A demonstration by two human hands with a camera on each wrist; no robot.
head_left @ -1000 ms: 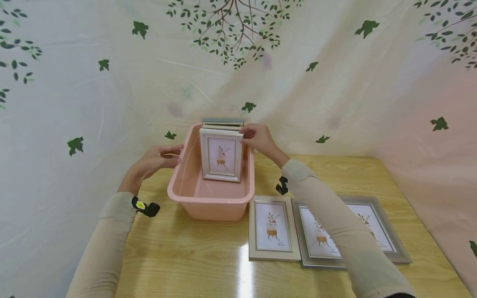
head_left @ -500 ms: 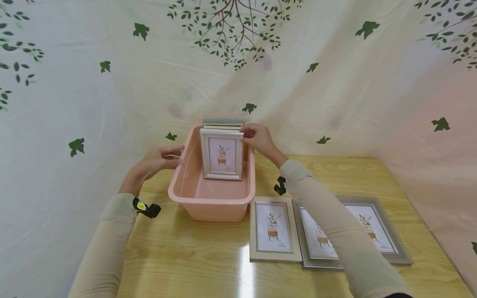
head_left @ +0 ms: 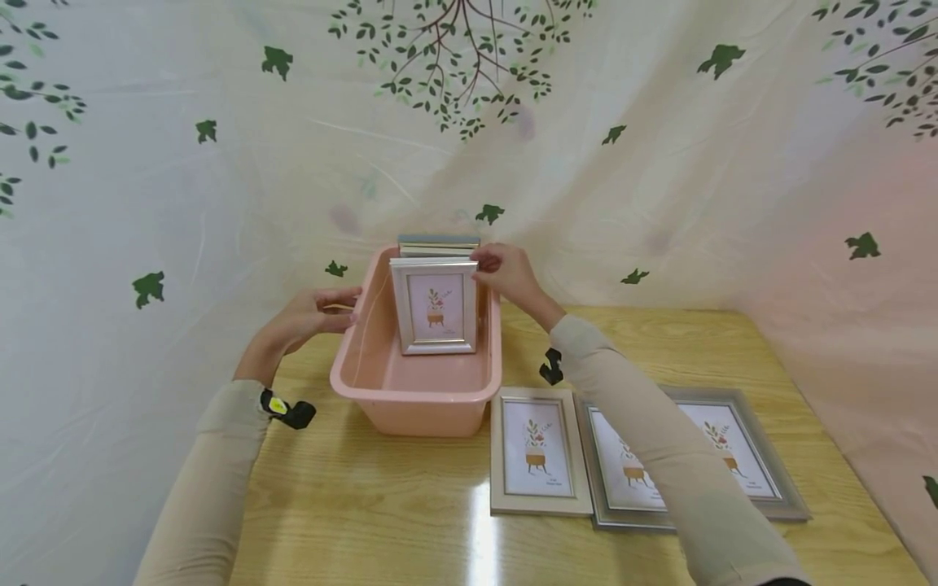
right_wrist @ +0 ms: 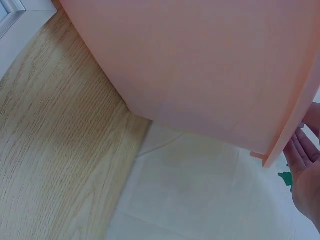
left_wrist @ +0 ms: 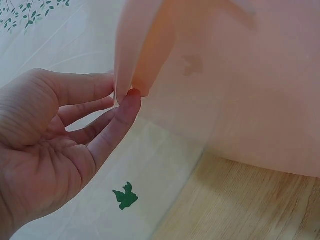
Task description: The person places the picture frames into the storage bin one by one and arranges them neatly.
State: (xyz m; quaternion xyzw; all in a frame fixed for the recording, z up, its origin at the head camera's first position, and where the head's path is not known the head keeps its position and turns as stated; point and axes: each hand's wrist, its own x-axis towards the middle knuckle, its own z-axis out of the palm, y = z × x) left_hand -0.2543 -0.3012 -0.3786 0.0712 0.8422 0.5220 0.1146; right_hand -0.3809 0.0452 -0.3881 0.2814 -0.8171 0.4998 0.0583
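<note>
Left hand [left_wrist: 52, 150] at left, palm showing, digits pinching edge of pink tub's rim [left_wrist: 134, 45]. Tub [left_wrist: 245, 95] fills upper right, wall smooth, faint dark patch on it. Wood table [left_wrist: 235, 210] lower right, grain visible, bordering pale cloth [left_wrist: 155, 170] along a diagonal. Green bird print [left_wrist: 125, 196] on cloth below hand; leaf print [left_wrist: 25, 15] top left corner.

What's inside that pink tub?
Toward its far end, a silver frame with a plant picture stands in front. Of the frames behind, only top edges show; their faces are covered.
</note>
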